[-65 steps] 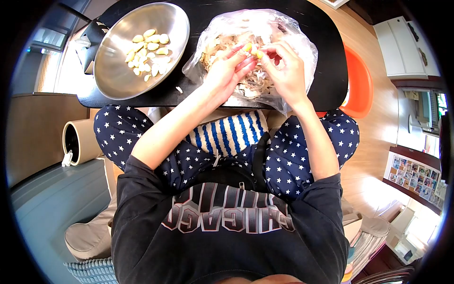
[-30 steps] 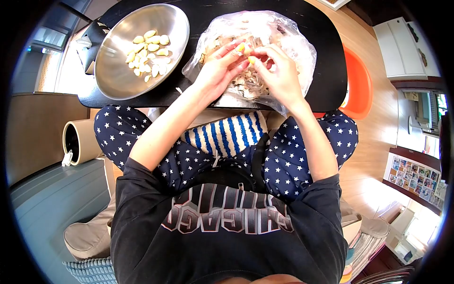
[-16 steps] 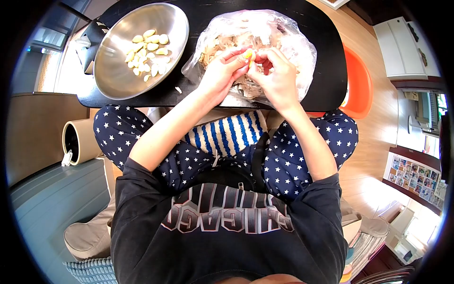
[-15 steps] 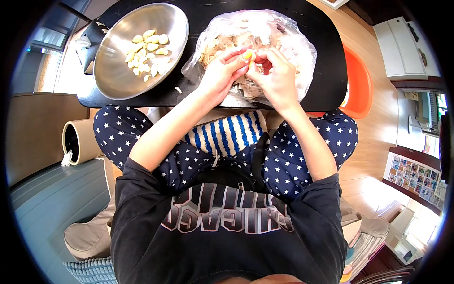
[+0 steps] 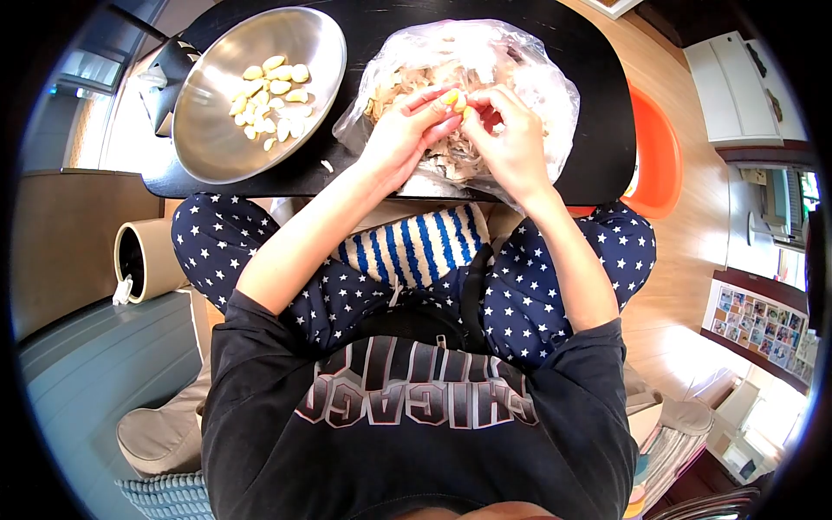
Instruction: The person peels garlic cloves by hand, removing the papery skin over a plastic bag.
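My left hand [image 5: 406, 134] and my right hand [image 5: 511, 143] meet over a clear plastic bag [image 5: 555, 95] full of dry, papery garlic skins. Between my left thumb and fingers is a small yellowish garlic clove [image 5: 451, 98]. The fingertips of my right hand are pinched against its right side, and whether they grip a piece of its skin is too small to tell. Left of the bag, a wide steel bowl [image 5: 204, 130] holds several peeled pale yellow cloves.
The black table [image 5: 598, 113] has a small white scrap [image 5: 327, 165] near its front edge. A striped blue and white cloth [image 5: 416, 247] lies on my lap. An orange chair or tub [image 5: 654, 156] stands right of the table, a cream bin [image 5: 152, 260] at left.
The clove between my fingers has tilted and shows more of its yellow surface. My right hand has shifted slightly, its fingers a little farther from the left ones.
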Tool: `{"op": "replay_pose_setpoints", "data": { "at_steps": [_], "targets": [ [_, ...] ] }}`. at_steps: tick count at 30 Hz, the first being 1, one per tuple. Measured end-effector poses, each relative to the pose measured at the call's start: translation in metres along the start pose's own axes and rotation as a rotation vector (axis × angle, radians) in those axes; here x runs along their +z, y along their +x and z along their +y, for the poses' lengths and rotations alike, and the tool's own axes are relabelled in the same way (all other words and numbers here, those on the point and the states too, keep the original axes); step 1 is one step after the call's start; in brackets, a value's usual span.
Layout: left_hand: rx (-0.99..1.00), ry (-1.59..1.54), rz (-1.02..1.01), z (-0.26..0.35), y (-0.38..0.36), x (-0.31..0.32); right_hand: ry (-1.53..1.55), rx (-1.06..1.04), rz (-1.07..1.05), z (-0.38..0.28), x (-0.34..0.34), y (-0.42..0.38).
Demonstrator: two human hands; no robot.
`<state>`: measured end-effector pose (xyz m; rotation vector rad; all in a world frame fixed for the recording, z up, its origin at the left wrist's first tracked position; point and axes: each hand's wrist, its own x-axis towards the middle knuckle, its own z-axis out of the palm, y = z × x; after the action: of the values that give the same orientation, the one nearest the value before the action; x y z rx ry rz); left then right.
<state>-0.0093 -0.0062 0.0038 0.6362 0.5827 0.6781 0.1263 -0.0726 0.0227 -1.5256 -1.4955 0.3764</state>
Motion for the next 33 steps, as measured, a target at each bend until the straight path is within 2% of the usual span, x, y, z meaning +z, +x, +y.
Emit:
{"op": "replay_pose_setpoints", "data": {
  "at_steps": [20, 25, 27, 33],
  "targets": [
    [0.045, 0.159, -0.033, -0.0024, -0.0035, 0.0034, -0.008, -0.016, 0.043, -0.005, -0.0023, -0.0031],
    [0.023, 0.086, -0.053, -0.0006, -0.0014, -0.0011, 0.019, 0.036, 0.022, -0.004, -0.0039, -0.0012],
    [0.004, 0.029, -0.063, 0.0011, -0.0002, -0.0022, 0.145, 0.049, 0.03, 0.001, -0.002, 0.0018],
    [0.001, 0.034, -0.024, -0.0012, 0.0011, -0.0039, 0.054, -0.009, -0.014, -0.0051, -0.0038, 0.0006]
  ]
}}
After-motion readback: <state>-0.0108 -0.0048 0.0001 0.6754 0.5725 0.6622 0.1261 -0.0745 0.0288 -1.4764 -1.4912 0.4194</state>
